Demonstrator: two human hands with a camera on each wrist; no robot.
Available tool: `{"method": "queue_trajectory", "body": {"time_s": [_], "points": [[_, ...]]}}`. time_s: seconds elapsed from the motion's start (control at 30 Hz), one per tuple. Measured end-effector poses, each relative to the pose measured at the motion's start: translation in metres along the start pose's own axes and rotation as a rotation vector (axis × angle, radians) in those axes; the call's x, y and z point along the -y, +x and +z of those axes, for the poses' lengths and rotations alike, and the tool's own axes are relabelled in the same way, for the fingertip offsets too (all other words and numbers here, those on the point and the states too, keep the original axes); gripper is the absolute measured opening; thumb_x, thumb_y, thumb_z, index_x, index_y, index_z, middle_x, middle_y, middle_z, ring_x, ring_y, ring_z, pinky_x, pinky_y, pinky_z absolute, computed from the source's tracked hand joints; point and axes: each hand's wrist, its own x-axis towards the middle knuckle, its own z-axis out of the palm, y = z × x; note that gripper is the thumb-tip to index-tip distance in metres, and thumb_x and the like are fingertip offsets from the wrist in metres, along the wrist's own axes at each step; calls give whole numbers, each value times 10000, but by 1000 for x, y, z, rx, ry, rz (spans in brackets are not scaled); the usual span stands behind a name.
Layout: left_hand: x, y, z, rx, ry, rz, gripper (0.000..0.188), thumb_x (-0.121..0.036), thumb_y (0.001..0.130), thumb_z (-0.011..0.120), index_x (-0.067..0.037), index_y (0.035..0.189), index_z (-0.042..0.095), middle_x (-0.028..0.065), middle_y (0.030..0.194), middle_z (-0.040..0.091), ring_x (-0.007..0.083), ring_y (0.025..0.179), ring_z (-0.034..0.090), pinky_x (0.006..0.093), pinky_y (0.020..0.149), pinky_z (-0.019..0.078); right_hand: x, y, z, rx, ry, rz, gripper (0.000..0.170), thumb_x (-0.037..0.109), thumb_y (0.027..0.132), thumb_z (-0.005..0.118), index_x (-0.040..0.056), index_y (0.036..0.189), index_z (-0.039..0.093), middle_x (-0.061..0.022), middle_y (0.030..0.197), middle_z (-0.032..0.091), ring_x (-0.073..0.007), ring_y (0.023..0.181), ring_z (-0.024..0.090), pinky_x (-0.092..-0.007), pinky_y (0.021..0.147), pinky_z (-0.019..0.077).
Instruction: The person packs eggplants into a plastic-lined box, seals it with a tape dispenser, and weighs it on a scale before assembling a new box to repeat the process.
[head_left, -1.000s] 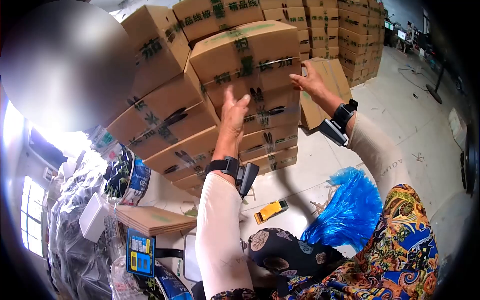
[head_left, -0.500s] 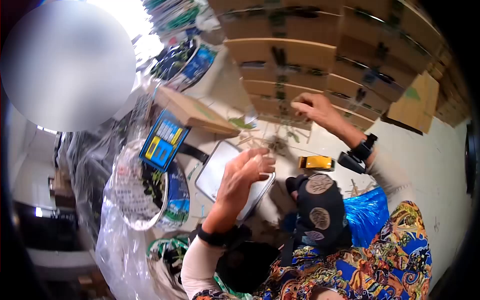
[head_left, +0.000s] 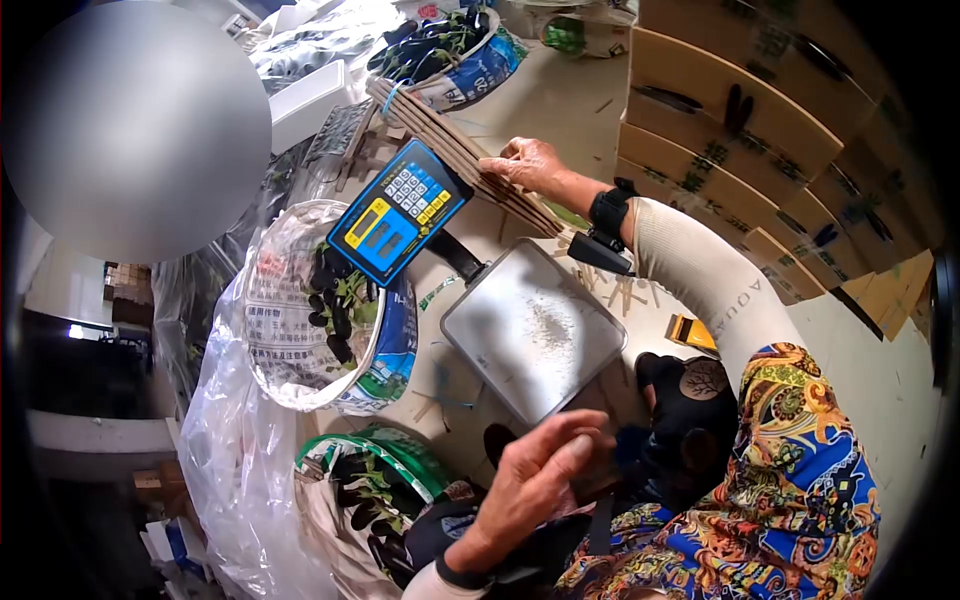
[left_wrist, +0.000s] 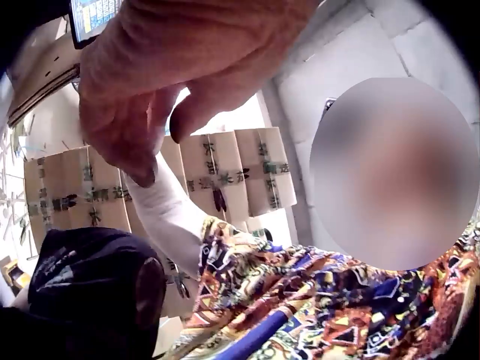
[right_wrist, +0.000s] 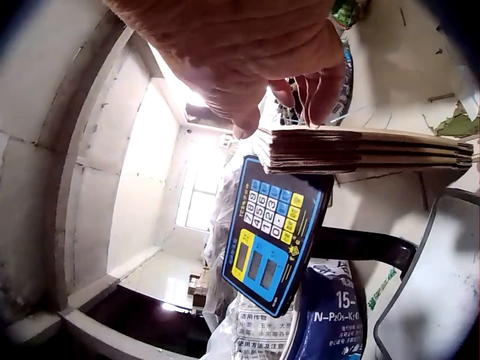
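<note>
Head view has the right hand at the flat cardboard stack's edge, floor stretching thence to the boxes, the left hand near the scale's closest corner; left wrist, its fingers loosely bent, holding nothing; right wrist, fingers at the stack's top edge, grip unclear.

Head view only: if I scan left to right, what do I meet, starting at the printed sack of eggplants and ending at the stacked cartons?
Printed sack of eggplants → scale's keypad panel → right hand, at the flat cardboard stack → stacked cartons.
</note>
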Motion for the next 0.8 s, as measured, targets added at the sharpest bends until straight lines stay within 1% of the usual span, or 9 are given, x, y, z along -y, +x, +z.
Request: {"method": "queue_trajectory", "body": {"time_s": [0.07, 0.3, 0.37, 0.47, 0.53, 0.57, 0.6, 0.67, 0.8], "points": [[-3, -1, -6, 62, 22, -26, 309, -128, 1004, 496, 19, 1276, 512, 84, 1120, 634, 123, 1042, 587, 254, 928, 460, -13, 18, 14, -9, 17, -23, 534, 483, 754, 781, 47, 1037, 656, -58, 841, 663, -127, 700, 613, -289, 584, 502], [-20, -44, 1, 75, -153, -91, 339, -72, 995, 487, 46, 1313, 486, 146, 1152, 624, 177, 1110, 587, 317, 981, 462, 17, -11, -22, 157, 206, 16, 380, 388, 855, 694, 74, 1065, 655, -22, 869, 657, -105, 696, 610, -256, 556, 472], [-9, -43, -1, 102, -136, 32, 303, -60, 987, 494, 12, 1279, 528, 111, 1080, 643, 142, 983, 588, 259, 860, 458, 21, -9, -28, 129, 208, -6, 336, 305, 906, 613, 54, 1130, 628, -51, 905, 674, -123, 742, 650, -284, 575, 511], [-21, -70, 16, 151, -121, 101, 274, -56, 980, 508, 15, 1241, 552, 80, 1029, 651, 118, 915, 592, 231, 802, 459, 50, -33, -47, 7, 55, -13, 365, 267, 918, 567, 26, 1191, 592, -107, 954, 688, -150, 818, 687, -324, 613, 549], [-20, -63, 18, 171, -136, 229, 274, -54, 979, 509, 27, 1238, 547, 81, 1023, 651, 116, 904, 592, 233, 801, 462, 61, -37, -43, -31, -306, -101, 378, 284, 896, 562, -6, 1136, 599, -210, 954, 684, -296, 863, 684, -423, 715, 550], [-30, -73, 14, 166, -106, -33, 333, -66, 994, 484, 55, 1305, 488, 147, 1144, 625, 175, 1092, 593, 312, 966, 469, 58, -35, -39, -73, -451, -188, 356, 284, 874, 576, -9, 1073, 614, -234, 929, 675, -358, 861, 665, -453, 737, 539], [-27, -71, 15, 151, -126, 32, 314, -62, 989, 492, 49, 1283, 506, 126, 1102, 634, 155, 1032, 593, 287, 915, 469, 60, -34, -36, -115, -596, -275, 337, 284, 852, 589, -12, 1010, 629, -258, 904, 666, -420, 859, 646, -483, 760, 527], [-17, -66, 19, 125, -169, 157, 277, -54, 979, 509, 37, 1239, 540, 84, 1019, 651, 116, 911, 594, 239, 812, 469, 65, -31, -31, -109, -734, -338, 274, 236, 813, 597, -9, 934, 611, -245, 884, 658, -423, 855, 637, -491, 745, 526], [-17, -78, 30, 165, -174, 168, 277, -54, 980, 506, 34, 1240, 539, 84, 1020, 652, 118, 923, 601, 242, 820, 476, 78, -62, -73, 3, -961, -365, 208, 164, 753, 602, -9, 865, 574, -225, 867, 647, -416, 845, 639, -500, 727, 526]]}}
